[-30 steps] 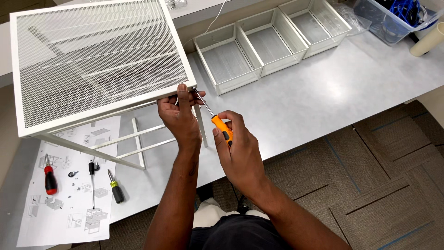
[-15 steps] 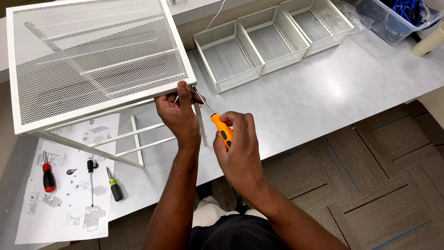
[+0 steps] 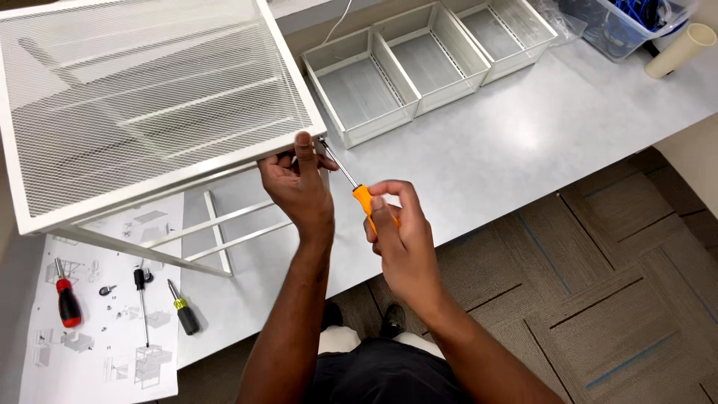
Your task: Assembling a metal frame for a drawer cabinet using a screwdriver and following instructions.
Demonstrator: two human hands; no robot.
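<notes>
Hands, two of them, work at one corner of the one white mesh shelf [image 3: 149,105]: the left hand [image 3: 299,191] is curled around the corner's edge, one finger up on the rim. Just beside it, the right hand [image 3: 396,232] is closed around one orange screwdriver [image 3: 351,183], its tip touching that corner by the left fingers. Past both hands sit three white mesh bins [image 3: 430,63], and left of the left hand lie one paper sheet [image 3: 105,322] and three more tools [image 3: 138,299].

Probably an office: carpet tiles [image 3: 598,299], grey worktable [image 3: 523,142].
</notes>
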